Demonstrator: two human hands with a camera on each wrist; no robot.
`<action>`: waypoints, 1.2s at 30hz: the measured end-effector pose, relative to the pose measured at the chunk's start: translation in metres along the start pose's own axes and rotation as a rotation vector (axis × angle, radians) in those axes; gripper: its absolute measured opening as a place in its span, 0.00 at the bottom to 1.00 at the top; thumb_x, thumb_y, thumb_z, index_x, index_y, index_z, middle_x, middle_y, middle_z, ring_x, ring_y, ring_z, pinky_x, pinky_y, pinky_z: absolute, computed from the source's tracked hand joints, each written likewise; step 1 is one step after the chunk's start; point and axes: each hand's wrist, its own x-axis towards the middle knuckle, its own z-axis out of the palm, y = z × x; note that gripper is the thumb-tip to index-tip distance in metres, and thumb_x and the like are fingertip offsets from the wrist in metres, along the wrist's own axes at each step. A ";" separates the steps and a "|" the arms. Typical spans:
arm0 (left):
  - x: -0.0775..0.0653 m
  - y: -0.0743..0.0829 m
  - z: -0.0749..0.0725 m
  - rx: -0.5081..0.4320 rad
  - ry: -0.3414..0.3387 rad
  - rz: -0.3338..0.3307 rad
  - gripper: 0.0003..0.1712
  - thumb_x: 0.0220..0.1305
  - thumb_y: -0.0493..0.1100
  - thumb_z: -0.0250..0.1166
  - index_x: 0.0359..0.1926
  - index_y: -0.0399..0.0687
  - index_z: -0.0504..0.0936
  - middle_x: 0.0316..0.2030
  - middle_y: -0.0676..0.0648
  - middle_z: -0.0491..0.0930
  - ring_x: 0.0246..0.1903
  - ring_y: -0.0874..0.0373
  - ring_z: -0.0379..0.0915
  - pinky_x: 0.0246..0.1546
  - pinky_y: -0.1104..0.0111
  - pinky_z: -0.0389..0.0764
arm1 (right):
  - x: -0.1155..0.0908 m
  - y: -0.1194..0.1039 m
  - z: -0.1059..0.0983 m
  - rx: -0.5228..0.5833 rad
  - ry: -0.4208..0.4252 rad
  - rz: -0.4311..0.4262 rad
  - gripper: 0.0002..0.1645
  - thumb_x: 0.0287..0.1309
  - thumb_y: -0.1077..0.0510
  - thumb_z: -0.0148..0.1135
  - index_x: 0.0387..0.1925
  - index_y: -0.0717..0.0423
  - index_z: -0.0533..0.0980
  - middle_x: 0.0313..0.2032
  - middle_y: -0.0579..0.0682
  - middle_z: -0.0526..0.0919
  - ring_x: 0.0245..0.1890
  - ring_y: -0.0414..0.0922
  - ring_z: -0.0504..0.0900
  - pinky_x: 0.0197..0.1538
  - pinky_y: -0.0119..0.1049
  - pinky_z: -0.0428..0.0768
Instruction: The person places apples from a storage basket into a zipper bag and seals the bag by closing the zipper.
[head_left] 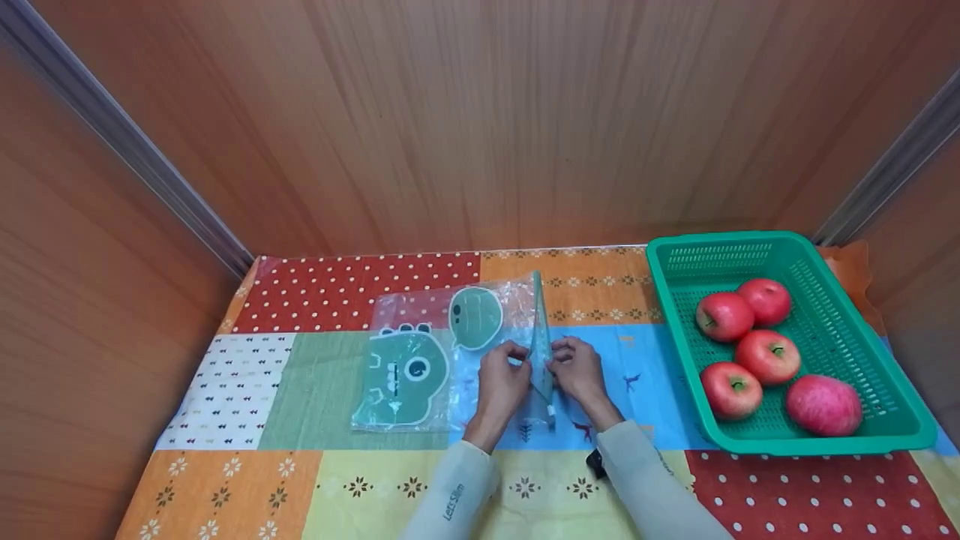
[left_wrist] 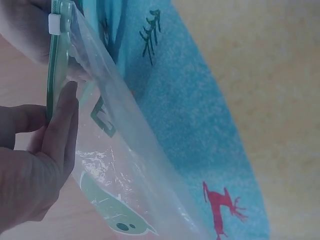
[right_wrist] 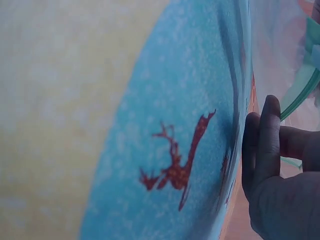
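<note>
A clear plastic slider zip bag (head_left: 411, 379) with green dinosaur prints lies flat on the cloth, its mouth raised at the right. My left hand (head_left: 501, 381) pinches the left side of that mouth between thumb and fingers, beside the green zip strip (left_wrist: 51, 75). A white slider (left_wrist: 55, 24) sits on the strip, near its lower end in the head view. Facing it, my right hand (head_left: 579, 371) pinches the other side of the mouth; in the right wrist view its fingertips (right_wrist: 271, 107) touch the green edge. The mouth looks parted between the hands.
On the right stands a green plastic basket (head_left: 679, 367) holding several red apples (head_left: 766, 356). A patchwork-patterned cloth (head_left: 225, 390) covers the table. Wood-look panels (head_left: 480, 135) rise at the back and both sides. A small black object (head_left: 596, 463) is by the right wrist.
</note>
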 end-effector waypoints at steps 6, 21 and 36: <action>-0.001 0.004 -0.004 -0.059 0.019 -0.031 0.04 0.57 0.33 0.61 0.34 0.41 0.80 0.29 0.49 0.78 0.21 0.62 0.76 0.19 0.70 0.78 | -0.001 0.002 -0.001 -0.019 0.010 -0.015 0.12 0.51 0.71 0.60 0.40 0.65 0.76 0.30 0.56 0.82 0.26 0.47 0.80 0.25 0.39 0.78; 0.003 0.014 -0.008 -0.010 0.074 -0.002 0.14 0.51 0.29 0.62 0.41 0.42 0.83 0.29 0.48 0.79 0.22 0.62 0.76 0.21 0.72 0.78 | 0.001 0.005 -0.004 -0.065 0.019 -0.017 0.13 0.48 0.71 0.63 0.39 0.65 0.77 0.32 0.58 0.83 0.31 0.49 0.82 0.32 0.40 0.80; 0.003 0.026 -0.018 -0.077 0.112 0.029 0.09 0.56 0.33 0.62 0.39 0.39 0.83 0.28 0.50 0.78 0.19 0.63 0.75 0.18 0.72 0.78 | 0.003 0.008 -0.012 0.039 -0.001 0.006 0.15 0.49 0.73 0.61 0.42 0.66 0.76 0.34 0.59 0.82 0.31 0.50 0.82 0.28 0.40 0.80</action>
